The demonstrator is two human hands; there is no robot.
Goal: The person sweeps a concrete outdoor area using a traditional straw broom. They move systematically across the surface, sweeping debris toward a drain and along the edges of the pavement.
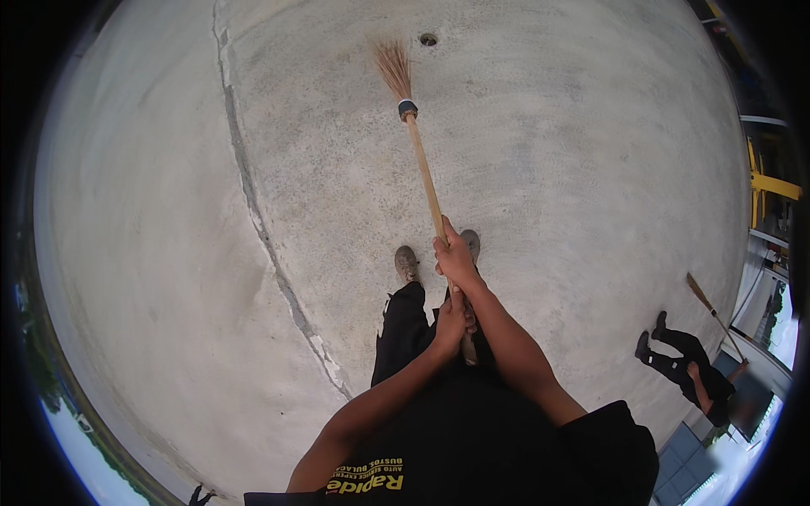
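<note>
I hold a long wooden broom point(424, 173) in both hands, its handle running away from me across the concrete floor point(548, 152). My right hand point(456, 257) grips the handle higher up, above my shoes. My left hand point(453, 322) is closed around the handle's lower end, close to my body. The straw bristle head point(393, 69) is bound by a dark band and rests on the concrete far ahead, next to a small round drain hole point(429, 39).
A long crack or joint point(261, 228) runs through the concrete on my left. At the right, another person point(692, 367) in dark clothes holds a second broom point(713, 312). Yellow metal framing point(772, 181) stands at the far right edge.
</note>
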